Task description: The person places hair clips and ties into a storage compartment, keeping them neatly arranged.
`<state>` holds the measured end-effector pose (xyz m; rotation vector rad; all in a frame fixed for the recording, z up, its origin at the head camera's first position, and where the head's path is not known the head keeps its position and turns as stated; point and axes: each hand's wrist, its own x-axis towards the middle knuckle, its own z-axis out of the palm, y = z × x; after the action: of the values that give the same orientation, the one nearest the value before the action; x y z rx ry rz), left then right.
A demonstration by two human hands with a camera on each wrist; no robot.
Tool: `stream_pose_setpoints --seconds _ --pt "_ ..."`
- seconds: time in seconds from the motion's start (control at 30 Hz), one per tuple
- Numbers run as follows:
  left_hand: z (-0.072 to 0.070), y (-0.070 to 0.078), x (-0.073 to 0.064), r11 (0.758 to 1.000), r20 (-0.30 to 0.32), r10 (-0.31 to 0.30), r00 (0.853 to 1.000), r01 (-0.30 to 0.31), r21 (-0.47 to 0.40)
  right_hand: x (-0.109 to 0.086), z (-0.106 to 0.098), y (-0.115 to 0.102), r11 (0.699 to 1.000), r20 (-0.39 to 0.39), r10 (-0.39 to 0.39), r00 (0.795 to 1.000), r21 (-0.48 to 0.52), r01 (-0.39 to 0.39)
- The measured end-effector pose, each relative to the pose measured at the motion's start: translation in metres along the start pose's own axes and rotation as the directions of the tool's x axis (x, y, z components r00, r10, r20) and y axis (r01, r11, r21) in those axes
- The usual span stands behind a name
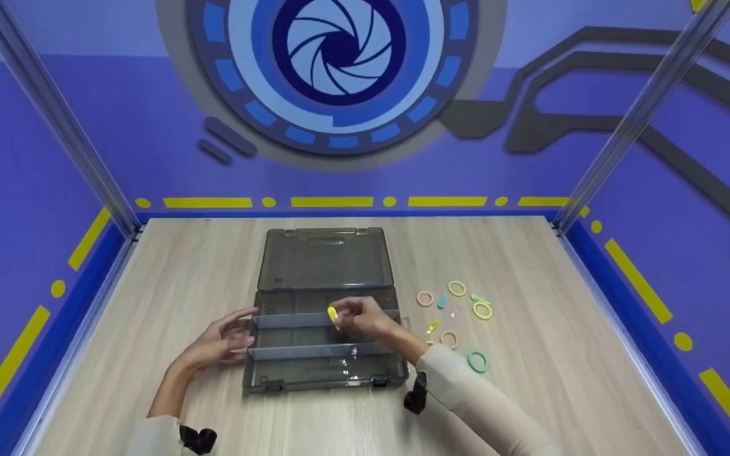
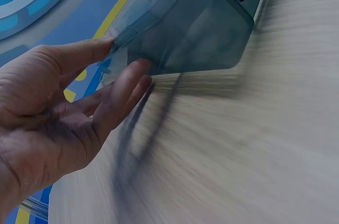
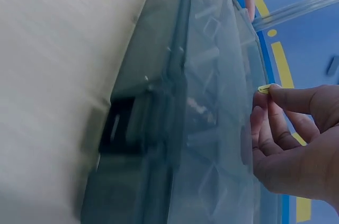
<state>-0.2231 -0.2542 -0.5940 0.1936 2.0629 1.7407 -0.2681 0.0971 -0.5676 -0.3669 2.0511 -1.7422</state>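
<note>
A grey see-through plastic organizer box lies on the table with its lid folded back, and pale dividers split its tray into long rows. Over the middle row, my right hand pinches a small yellow hair clip between thumb and fingertips. The right wrist view shows the clip at the fingertips, just beyond a divider. At the box's left wall rests my left hand, its fingers extended against the side. In the left wrist view the thumb reaches the upper edge.
Right of the box lie several ring-shaped hair ties, including a green one and an orange one. Among them are small clips: blue, pink and yellow. Blue printed panels stand around the table.
</note>
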Motion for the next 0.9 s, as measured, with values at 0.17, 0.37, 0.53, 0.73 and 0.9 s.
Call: stream_pose_setpoints --seconds 0.17,0.37,0.53,0.73,0.9 --pt "0.0 0.001 0.002 1.0 -0.002 -0.002 1.0 0.002 -0.003 0.004 0.017 0.001 0.999 -0.012 -0.041 0.999 0.004 0.041" --pt "0.001 0.0 0.005 1.0 0.007 -0.01 1.0 0.01 -0.016 0.004 0.031 0.002 0.994 0.005 -0.084 0.996 -0.068 0.084" --pt "0.0 0.001 0.004 0.999 -0.003 -0.034 0.999 0.034 -0.029 0.006 0.041 0.002 0.987 0.012 -0.1 0.995 -0.126 0.1" --pt "-0.002 0.0 0.0 0.999 -0.006 -0.042 0.999 0.042 -0.031 0.011 0.054 0.0 0.985 -0.015 -0.057 0.998 -0.164 0.054" --pt "-0.001 -0.001 0.0 0.999 -0.012 -0.042 0.999 0.041 -0.027 0.013 0.06 -0.001 0.976 -0.052 -0.004 0.999 -0.219 -0.007"
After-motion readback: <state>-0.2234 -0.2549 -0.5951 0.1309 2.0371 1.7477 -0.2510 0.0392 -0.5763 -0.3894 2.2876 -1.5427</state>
